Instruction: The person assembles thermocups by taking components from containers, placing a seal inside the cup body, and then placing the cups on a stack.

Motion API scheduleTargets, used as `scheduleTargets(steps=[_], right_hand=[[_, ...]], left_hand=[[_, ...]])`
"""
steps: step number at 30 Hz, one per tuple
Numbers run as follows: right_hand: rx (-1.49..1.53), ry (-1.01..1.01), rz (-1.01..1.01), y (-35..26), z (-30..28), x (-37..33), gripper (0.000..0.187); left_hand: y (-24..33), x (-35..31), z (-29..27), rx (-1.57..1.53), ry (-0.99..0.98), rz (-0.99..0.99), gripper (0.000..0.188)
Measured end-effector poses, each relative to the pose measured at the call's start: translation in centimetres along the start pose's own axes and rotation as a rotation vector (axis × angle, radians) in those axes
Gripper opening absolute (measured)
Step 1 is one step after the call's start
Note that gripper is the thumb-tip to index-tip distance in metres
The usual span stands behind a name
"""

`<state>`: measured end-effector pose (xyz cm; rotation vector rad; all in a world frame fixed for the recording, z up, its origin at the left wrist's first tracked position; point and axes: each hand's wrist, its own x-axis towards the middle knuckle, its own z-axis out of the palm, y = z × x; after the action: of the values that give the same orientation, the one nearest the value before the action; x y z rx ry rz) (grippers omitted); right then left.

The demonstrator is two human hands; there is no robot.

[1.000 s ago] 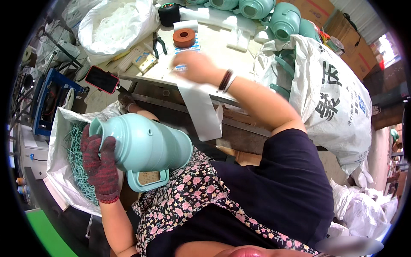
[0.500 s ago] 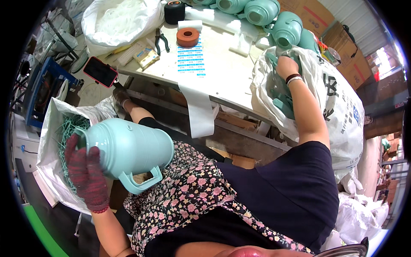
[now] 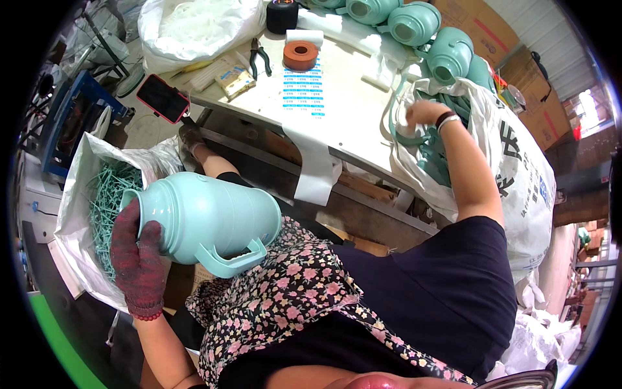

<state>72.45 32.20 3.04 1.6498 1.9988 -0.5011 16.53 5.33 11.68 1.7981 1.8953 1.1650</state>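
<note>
My left hand (image 3: pixel 138 269), in a dark red knitted glove, grips the open mouth end of a light teal thermos flask casing (image 3: pixel 217 211). The casing lies sideways over my lap, its side handle (image 3: pixel 233 262) pointing down toward me. At the right, my bare right hand (image 3: pixel 424 114) is closed at the opening of a white woven sack (image 3: pixel 528 194). Beside its fingers a thin curved teal plastic strip (image 3: pixel 392 120) sticks up; the fingertips' hold on it is partly hidden. More teal plastic parts (image 3: pixel 435 162) lie inside the sack.
Several teal casings (image 3: pixel 450 55) stand at the table's back right. On the table (image 3: pixel 350 123) are an orange tape roll (image 3: pixel 300 56), a label sheet (image 3: pixel 303 91), pliers (image 3: pixel 260 59) and a phone (image 3: pixel 163 98) at the edge. A bag of teal shavings (image 3: pixel 107 201) stands left.
My right hand has shifted slightly left and out of the sack's opening, and a curved teal strip now shows beside it. The casing, in my left hand, has tipped a little.
</note>
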Motion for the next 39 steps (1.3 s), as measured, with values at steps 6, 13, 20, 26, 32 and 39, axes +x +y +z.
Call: scheduleTargets(steps=[6, 13, 20, 26, 32, 39], right_hand=[[-0.496, 0.015, 0.269, -5.1, 3.8, -3.7, 0.031], [-0.154, 1.079, -0.123, -11.5, -6.8, -5.1, 0.026], [1.397, 1.127, -0.812, -31.1, -11.4, -5.2, 0.027], [1.764, 0.534, -1.033, -39.1, -8.9, -2.6, 0.028], [1.638, 0.459, -1.025, -39.9, -10.3, -2.0, 0.025], [1.208, 0.735, -1.372, -41.6, -10.7, -5.4, 0.028]], left_hand=[[-1.0, 0.1, 0.0, 0.054, -0.025, 0.047, 0.036], [1.7, -0.5, 0.2, -0.102, 0.220, 0.176, 0.033], [2.1, -1.5, 0.5, 0.234, 0.227, 0.542, 0.039], [2.0, -1.7, 0.4, 0.241, 0.179, 0.546, 0.039], [2.6, -0.7, 1.0, 0.215, 0.168, 0.554, 0.042], [4.7, 1.5, 1.6, 0.331, 0.026, 0.667, 0.043]])
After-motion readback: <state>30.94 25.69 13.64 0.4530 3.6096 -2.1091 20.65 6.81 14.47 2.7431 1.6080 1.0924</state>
